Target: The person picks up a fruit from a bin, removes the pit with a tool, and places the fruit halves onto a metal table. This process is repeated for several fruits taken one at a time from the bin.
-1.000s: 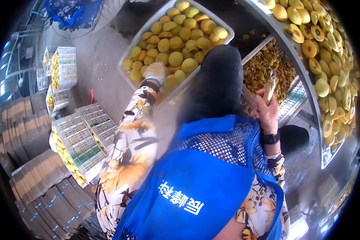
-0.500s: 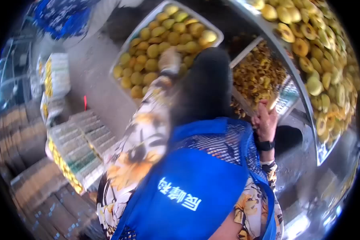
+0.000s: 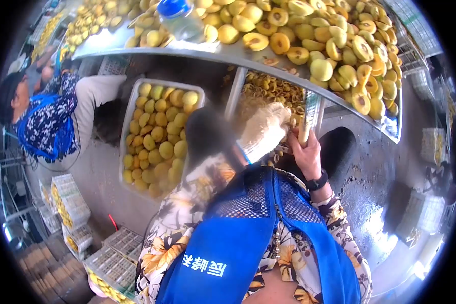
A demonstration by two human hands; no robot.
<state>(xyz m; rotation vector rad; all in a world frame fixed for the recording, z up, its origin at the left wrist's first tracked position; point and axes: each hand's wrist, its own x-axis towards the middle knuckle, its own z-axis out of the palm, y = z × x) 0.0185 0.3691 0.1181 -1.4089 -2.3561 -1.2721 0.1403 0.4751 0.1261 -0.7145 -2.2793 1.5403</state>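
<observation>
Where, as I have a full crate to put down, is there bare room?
Bare concrete floor lies between the tray of whole fruit and the white crates, and more at the far right, below the table corner. The table is heaped with cut fruit; that tray and the second tray beside it are full.

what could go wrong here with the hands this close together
1. The right hand grips a tool right beside the gloved left hand; a slip could catch the glove.
2. Halved fruit is heaped up to the edge of the metal table, so pieces may roll off.
</observation>
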